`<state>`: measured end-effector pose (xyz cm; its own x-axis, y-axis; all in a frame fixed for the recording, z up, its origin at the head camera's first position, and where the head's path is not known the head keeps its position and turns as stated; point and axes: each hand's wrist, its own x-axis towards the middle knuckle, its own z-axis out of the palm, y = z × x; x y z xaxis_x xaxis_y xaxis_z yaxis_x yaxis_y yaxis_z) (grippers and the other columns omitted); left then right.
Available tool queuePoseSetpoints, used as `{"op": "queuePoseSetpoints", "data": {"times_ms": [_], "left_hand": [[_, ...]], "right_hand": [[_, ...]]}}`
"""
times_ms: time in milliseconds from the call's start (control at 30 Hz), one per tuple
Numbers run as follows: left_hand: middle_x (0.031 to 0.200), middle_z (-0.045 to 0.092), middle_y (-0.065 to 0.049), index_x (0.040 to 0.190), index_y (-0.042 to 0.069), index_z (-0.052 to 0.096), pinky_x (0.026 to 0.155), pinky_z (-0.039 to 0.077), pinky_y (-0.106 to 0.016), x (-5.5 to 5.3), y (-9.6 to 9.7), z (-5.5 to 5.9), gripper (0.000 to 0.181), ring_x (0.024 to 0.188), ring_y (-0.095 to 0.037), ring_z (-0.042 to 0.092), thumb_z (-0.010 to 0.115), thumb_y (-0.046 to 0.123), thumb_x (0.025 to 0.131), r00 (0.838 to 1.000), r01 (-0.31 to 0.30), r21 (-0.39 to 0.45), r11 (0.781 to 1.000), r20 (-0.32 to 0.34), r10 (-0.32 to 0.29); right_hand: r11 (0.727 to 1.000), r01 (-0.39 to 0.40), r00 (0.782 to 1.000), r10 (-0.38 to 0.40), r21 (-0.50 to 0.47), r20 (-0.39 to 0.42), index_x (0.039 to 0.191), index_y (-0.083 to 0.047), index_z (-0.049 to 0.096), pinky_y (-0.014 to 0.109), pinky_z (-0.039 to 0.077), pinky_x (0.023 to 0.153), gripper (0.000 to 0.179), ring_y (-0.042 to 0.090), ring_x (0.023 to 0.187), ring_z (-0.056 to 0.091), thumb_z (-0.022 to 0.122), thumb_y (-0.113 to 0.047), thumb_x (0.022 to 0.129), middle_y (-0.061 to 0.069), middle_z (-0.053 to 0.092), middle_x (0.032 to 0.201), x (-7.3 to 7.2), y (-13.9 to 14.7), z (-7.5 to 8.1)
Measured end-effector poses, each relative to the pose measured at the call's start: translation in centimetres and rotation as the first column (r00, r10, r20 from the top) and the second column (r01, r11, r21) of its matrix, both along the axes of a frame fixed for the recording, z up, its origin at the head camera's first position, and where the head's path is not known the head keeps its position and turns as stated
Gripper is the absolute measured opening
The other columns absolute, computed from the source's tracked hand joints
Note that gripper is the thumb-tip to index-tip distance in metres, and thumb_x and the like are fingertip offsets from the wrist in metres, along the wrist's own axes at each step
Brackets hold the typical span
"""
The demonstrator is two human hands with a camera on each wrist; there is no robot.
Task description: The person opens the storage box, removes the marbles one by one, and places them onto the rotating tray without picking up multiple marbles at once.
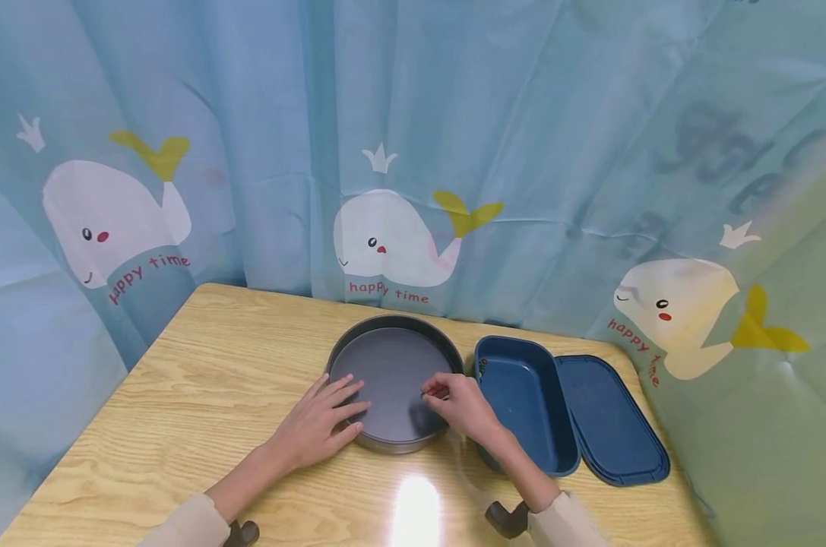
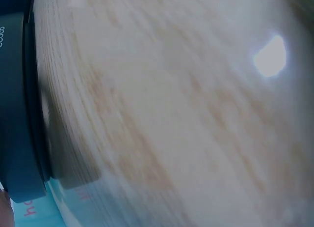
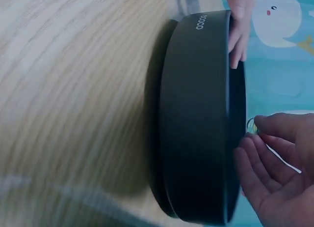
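A round dark-grey pan [image 1: 385, 372] with a low wall stands on the table. My left hand [image 1: 320, 420] rests on its left rim, fingers spread and reaching over the inside. Over the pan's right half, my right hand [image 1: 459, 404] pinches a small roundish piece [image 3: 252, 125] between thumb and fingertips; it shows dark and yellowish, and I cannot tell its kind. Right beside that hand is a deep blue rectangular container [image 1: 525, 410]. Small coloured bits [image 1: 482, 368] lie in its far left corner. In the left wrist view, the pan's outer wall [image 2: 17, 109] shows at the left edge.
A blue lid [image 1: 614, 418] lies flat to the right of the container. The wooden table [image 1: 200, 380] reaches back to a light-blue curtain [image 1: 269, 152] printed with whales. A bright light reflection [image 1: 415, 509] shows on the table's near side.
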<state>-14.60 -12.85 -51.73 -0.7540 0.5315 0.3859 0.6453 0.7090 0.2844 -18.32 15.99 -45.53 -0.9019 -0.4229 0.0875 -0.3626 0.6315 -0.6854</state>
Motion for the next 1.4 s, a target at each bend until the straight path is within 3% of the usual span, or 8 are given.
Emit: {"op": "queuePoseSetpoints", "data": {"times_ms": [167, 467, 667, 867, 1400], "left_hand": [[0.143, 0.056, -0.007, 0.125, 0.019, 0.073, 0.115, 0.024, -0.058, -0.1, 0.0, -0.1, 0.036, 0.139, -0.028, 0.041, 0.061, 0.04, 0.098, 1.0, -0.004, 0.01, 1.0, -0.016, 0.004], [0.144, 0.054, -0.007, 0.126, 0.019, 0.072, 0.117, 0.019, -0.057, -0.1, 0.0, 0.0, 0.036, 0.141, -0.027, 0.039, 0.062, 0.04, 0.098, 1.0, -0.002, 0.005, 1.0, 0.013, 0.001], [0.145, 0.054, -0.008, 0.127, 0.019, 0.071, 0.117, 0.021, -0.056, -0.1, -0.1, 0.0, 0.036, 0.141, -0.027, 0.039, 0.065, 0.037, 0.096, 1.0, -0.012, 0.003, 1.0, 0.005, 0.012], [0.146, 0.053, -0.007, 0.129, 0.019, 0.07, 0.117, 0.021, -0.056, -0.1, 0.0, 0.0, 0.038, 0.141, -0.027, 0.039, 0.065, 0.038, 0.096, 1.0, -0.006, 0.006, 1.0, 0.0, 0.006], [0.146, 0.053, -0.006, 0.129, 0.02, 0.07, 0.116, 0.021, -0.056, -0.1, 0.0, 0.0, 0.038, 0.141, -0.027, 0.039, 0.063, 0.039, 0.097, 1.0, 0.0, 0.012, 1.0, -0.002, 0.0]], "right_hand": [[0.999, 0.029, 1.0, -0.029, 0.021, 0.0, 0.096, -0.006, 0.073, 0.028, 0.056, 0.07, 0.006, 0.017, 0.083, 0.068, 0.07, -0.005, 0.092, -0.001, 0.07, 0.088, -0.1, -1.1, -0.9], [0.993, 0.061, 0.997, -0.056, 0.098, -0.055, 0.091, -0.006, 0.073, 0.026, 0.054, 0.065, 0.005, 0.014, 0.074, 0.066, 0.073, -0.002, 0.088, -0.002, 0.068, 0.081, -0.3, -2.3, -2.6], [0.97, 0.116, 0.991, -0.097, 0.216, -0.098, 0.086, -0.012, 0.074, 0.029, 0.051, 0.06, 0.004, 0.011, 0.072, 0.065, 0.078, -0.011, 0.085, -0.006, 0.068, 0.078, -0.7, -3.3, -3.0], [0.947, 0.115, 0.991, -0.088, 0.3, -0.103, 0.085, -0.016, 0.074, 0.032, 0.05, 0.056, 0.005, 0.011, 0.07, 0.063, 0.078, -0.013, 0.086, -0.008, 0.067, 0.076, -0.6, -3.7, -3.2], [0.951, 0.095, 0.992, -0.065, 0.295, -0.11, 0.086, -0.017, 0.072, 0.03, 0.05, 0.057, 0.009, 0.008, 0.069, 0.061, 0.079, -0.013, 0.085, -0.009, 0.065, 0.076, -0.8, -3.6, -3.3]]}}
